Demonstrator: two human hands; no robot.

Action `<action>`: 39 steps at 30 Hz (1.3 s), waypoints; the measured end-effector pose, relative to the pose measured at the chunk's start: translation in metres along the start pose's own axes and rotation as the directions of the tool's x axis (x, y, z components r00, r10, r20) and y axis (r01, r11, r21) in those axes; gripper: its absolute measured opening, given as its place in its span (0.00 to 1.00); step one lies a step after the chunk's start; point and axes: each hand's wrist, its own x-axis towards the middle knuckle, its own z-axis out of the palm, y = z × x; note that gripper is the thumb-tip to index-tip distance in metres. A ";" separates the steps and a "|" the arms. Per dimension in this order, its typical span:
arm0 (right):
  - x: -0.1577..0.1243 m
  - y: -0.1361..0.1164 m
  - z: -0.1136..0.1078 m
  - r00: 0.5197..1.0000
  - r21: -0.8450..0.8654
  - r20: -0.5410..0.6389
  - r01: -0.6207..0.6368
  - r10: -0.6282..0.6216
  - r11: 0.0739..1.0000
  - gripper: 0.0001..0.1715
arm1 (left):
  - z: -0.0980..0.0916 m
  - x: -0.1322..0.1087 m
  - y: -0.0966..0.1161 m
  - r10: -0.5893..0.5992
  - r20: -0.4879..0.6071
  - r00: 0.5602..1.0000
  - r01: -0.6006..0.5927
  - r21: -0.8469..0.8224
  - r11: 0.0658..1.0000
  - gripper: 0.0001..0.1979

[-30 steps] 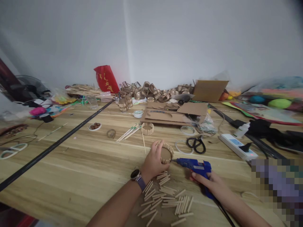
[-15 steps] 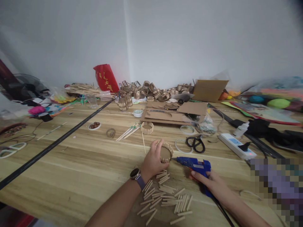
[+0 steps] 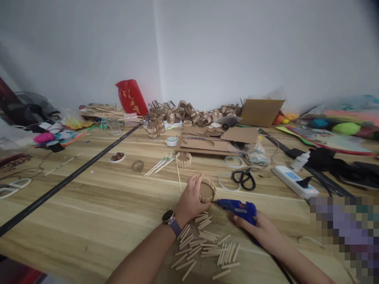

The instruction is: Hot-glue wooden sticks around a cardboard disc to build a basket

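Note:
My left hand (image 3: 192, 199), with a watch on its wrist, grips the left side of a round ring of short wooden sticks (image 3: 212, 188) set on a brown base. In my right hand (image 3: 263, 228) is a blue hot glue gun (image 3: 238, 209), its nozzle at the ring's lower right edge. Whether the tip touches the sticks I cannot tell. Below the ring many short wooden sticks (image 3: 207, 248) lie scattered. A second stick ring (image 3: 183, 160) stands behind, with a long thin stick (image 3: 179, 179) in front of it.
Black scissors (image 3: 244, 179) and a white power strip (image 3: 293, 181) lie to the right. Flat cardboard (image 3: 204, 146) lies behind, before a heap of small stick baskets (image 3: 192, 112). A small bowl of brown beads (image 3: 117, 157) sits left, near a black strip (image 3: 74, 173) across the table.
The glue gun has shifted slightly left and down, its nozzle now along the ring's lower right edge. My left hand stays on the ring, and the view has moved slightly.

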 end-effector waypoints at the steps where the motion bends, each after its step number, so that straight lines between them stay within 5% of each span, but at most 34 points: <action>1: 0.000 -0.001 0.001 1.000 -0.013 0.001 0.008 -0.008 1.000 0.25 | 0.000 0.000 0.000 0.000 -0.002 1.000 0.000 -0.004 1.000 0.50; 39: 0.001 -0.002 0.007 0.997 -0.057 -0.016 0.069 -0.070 0.996 0.24 | 0.001 0.000 -0.002 0.014 -0.014 1.000 -0.015 -0.032 0.999 0.49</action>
